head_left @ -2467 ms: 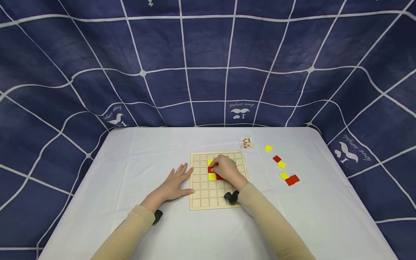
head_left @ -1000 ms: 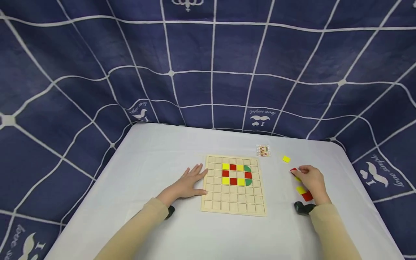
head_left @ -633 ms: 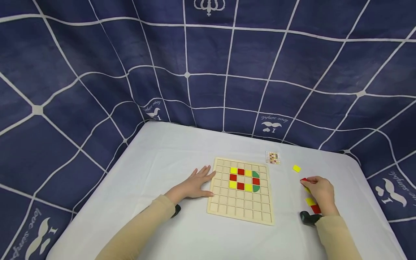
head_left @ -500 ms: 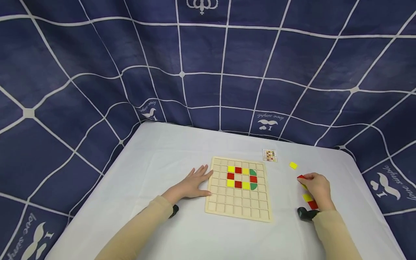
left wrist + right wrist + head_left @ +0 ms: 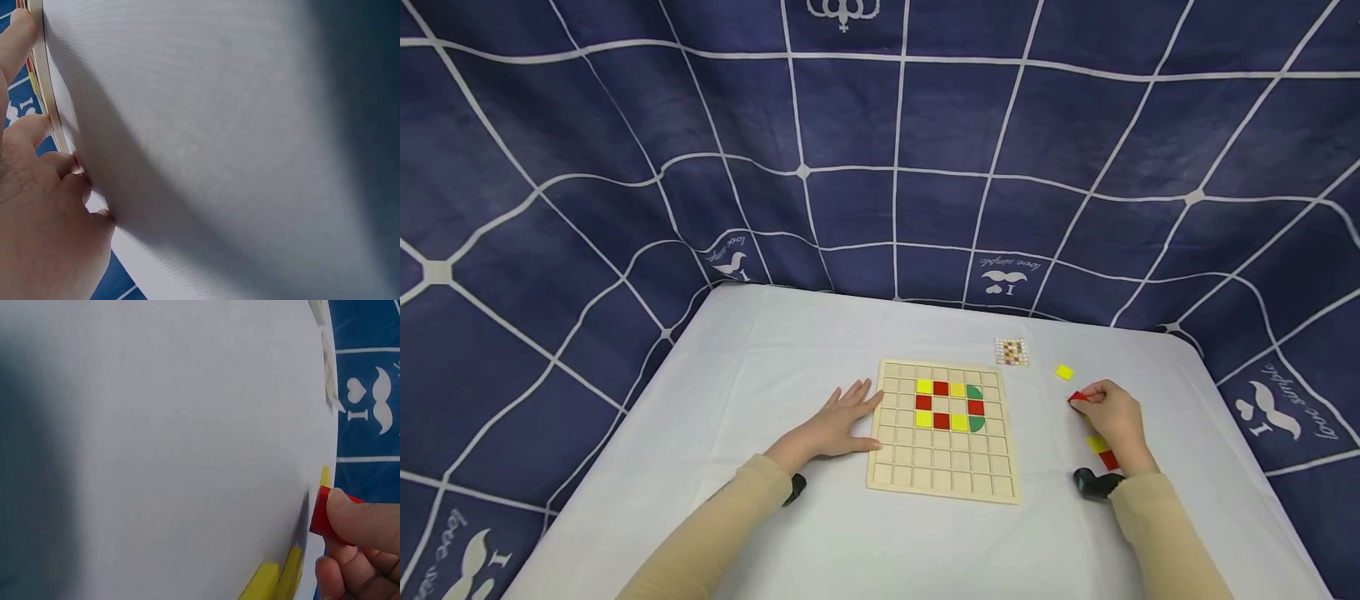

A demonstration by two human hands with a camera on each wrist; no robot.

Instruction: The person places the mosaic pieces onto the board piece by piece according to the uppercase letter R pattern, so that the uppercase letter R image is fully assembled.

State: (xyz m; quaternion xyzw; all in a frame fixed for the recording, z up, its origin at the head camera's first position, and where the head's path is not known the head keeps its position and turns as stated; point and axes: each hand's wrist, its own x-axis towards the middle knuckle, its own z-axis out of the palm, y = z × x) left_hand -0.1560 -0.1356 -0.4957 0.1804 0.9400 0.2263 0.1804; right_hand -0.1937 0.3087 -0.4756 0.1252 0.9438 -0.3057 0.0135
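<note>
The right hand pinches a red square tile between thumb and fingers at the right of the table; in the right wrist view the red tile is tilted and off the cloth. Below that hand lie a yellow tile and a red tile. The left hand lies with spread fingers, thumb and fingertips on the left edge of the wooden grid board. On the board, red and yellow squares and two green rounded pieces form a ring around bare cells.
A small printed pattern card lies behind the board, to its right. A single yellow tile is between the card and the right hand. A dark blue curtain with white lines stands behind the white table.
The right hand has moved from the board to the loose tiles at the right and picked up a red tile, now lifted and tilted. The left hand stays at the board's edge. The head view has shifted.
</note>
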